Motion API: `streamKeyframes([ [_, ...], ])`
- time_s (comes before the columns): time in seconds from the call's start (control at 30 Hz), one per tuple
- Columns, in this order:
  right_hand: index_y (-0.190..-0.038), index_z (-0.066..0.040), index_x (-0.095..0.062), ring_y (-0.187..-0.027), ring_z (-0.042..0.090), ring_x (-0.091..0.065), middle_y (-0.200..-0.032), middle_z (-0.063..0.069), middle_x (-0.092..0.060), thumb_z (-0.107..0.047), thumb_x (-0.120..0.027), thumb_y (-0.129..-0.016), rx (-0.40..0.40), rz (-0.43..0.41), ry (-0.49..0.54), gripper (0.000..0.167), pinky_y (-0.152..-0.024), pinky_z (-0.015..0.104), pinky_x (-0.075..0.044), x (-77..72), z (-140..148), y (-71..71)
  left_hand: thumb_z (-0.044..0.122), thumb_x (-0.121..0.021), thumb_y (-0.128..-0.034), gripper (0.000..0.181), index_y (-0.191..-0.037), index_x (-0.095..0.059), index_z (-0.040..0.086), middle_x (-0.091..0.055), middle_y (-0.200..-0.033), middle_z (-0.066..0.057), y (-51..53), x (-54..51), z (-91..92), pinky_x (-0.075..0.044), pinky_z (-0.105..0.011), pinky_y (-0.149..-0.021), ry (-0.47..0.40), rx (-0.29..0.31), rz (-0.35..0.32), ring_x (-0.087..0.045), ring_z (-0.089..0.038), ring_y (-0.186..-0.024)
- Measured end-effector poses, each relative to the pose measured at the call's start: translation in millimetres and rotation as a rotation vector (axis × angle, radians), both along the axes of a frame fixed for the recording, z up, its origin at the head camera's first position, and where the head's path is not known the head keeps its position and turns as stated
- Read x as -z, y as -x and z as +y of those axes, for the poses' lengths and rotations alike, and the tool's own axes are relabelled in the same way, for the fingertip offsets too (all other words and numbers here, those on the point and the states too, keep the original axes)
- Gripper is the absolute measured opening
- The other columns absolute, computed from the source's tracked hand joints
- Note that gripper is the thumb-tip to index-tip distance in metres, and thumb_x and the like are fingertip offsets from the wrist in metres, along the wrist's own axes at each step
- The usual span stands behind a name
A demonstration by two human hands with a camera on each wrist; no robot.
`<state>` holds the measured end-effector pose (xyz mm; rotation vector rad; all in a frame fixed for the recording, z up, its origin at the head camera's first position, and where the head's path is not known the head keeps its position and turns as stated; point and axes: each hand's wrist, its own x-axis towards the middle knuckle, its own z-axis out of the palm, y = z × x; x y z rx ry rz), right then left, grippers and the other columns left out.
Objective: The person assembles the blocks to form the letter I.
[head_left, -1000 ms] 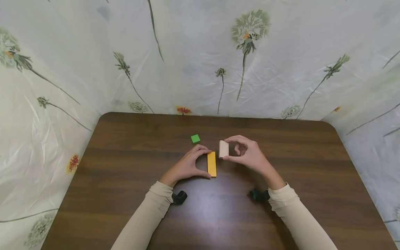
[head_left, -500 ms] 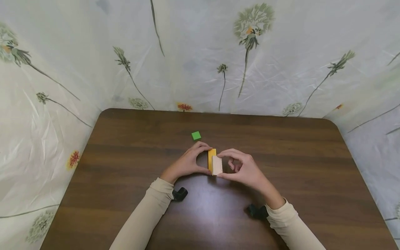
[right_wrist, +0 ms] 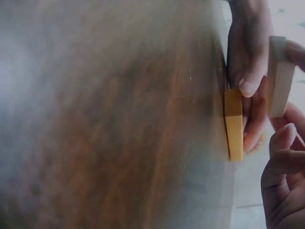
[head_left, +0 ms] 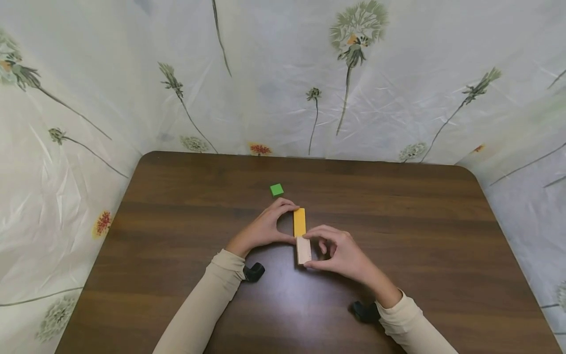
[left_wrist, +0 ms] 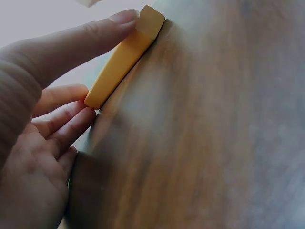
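A long yellow block (head_left: 299, 222) lies on the brown table. My left hand (head_left: 263, 227) pinches it by its two ends; the thumb sits on the near end in the left wrist view, where the yellow block (left_wrist: 116, 69) touches the tabletop. Between thumb and fingers, my right hand (head_left: 347, 253) pinches a pale wooden block (head_left: 303, 250). In the head view that piece overlaps the near end of the yellow one. The right wrist view shows the pale block (right_wrist: 280, 88) held up off the table, apart from the yellow block (right_wrist: 234, 136).
A small green block (head_left: 276, 190) lies beyond the left hand on the table (head_left: 199, 196). Behind the table's far edge hangs a floral-patterned sheet (head_left: 274, 73). Black wrist cameras are strapped at both cuffs.
The right hand has carried the pale block leftward and toward me, from the right of the yellow block to over its near end. The left hand stays on the yellow block.
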<state>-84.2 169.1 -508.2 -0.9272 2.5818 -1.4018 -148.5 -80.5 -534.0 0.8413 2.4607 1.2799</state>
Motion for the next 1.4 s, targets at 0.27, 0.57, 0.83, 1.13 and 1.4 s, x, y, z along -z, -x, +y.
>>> streamKeyframes([
  [0.27, -0.117, -0.019, -0.072, -0.071, 0.007, -0.056, -0.108, -0.006, -0.068, -0.028, -0.096, -0.073, -0.008, -0.009, -0.089, 0.051, -0.062, 0.021, -0.048, 2.9, -1, -2.3, 0.030, -0.093, -0.0780, 0.081, -0.147, -0.055, 0.011, -0.049, -0.145, -0.004, 0.7, -1.5, -0.4, -0.040, -0.047, -0.119, 0.009, 0.006, -0.011, -0.050, -0.023, -0.137],
  [0.57, -0.117, -0.018, -0.072, -0.072, 0.010, -0.058, -0.104, -0.009, -0.068, -0.030, -0.096, -0.073, -0.053, -0.007, -0.127, 0.052, -0.064, 0.019, -0.048, 5.1, -4, -5.0, 0.033, -0.094, -0.0756, 0.083, -0.146, -0.056, 0.011, -0.050, -0.144, -0.003, 0.6, -1.1, -0.8, -0.041, -0.045, -0.118, -0.003, 0.009, -0.008, -0.051, -0.021, -0.137],
  [0.83, -0.117, -0.019, -0.072, -0.073, 0.010, -0.058, -0.102, -0.009, -0.068, -0.032, -0.096, -0.073, -0.053, -0.029, -0.173, 0.051, -0.065, 0.019, -0.048, 7.6, -4, -4.8, 0.034, -0.094, -0.0755, 0.084, -0.147, -0.056, 0.012, -0.049, -0.145, -0.003, -0.3, -1.1, -0.8, -0.040, -0.046, -0.119, -0.005, 0.005, -0.017, -0.050, -0.022, -0.137],
  [1.13, -0.120, -0.020, -0.072, -0.070, 0.002, -0.051, -0.090, -0.007, -0.062, -0.039, -0.094, -0.075, -0.036, 0.015, -0.304, 0.053, -0.061, 0.018, -0.044, 2.1, -9, -10.4, 0.033, -0.094, -0.0764, 0.083, -0.147, -0.056, 0.013, -0.049, -0.146, -0.003, -1.3, -1.1, -0.9, -0.041, -0.048, -0.117, -0.007, 0.004, -0.027, -0.049, -0.023, -0.138],
  [1.4, -0.119, -0.020, -0.072, -0.068, 0.001, -0.050, -0.094, -0.009, -0.063, -0.044, -0.092, -0.075, -0.025, 0.087, -0.385, 0.054, -0.059, 0.016, -0.041, 0.8, -12, -13.9, 0.035, -0.094, -0.0762, 0.083, -0.147, -0.056, 0.013, -0.049, -0.145, -0.002, -1.0, 0.1, -1.4, -0.042, -0.046, -0.117, -0.009, 0.000, -0.024, -0.050, -0.021, -0.137],
])
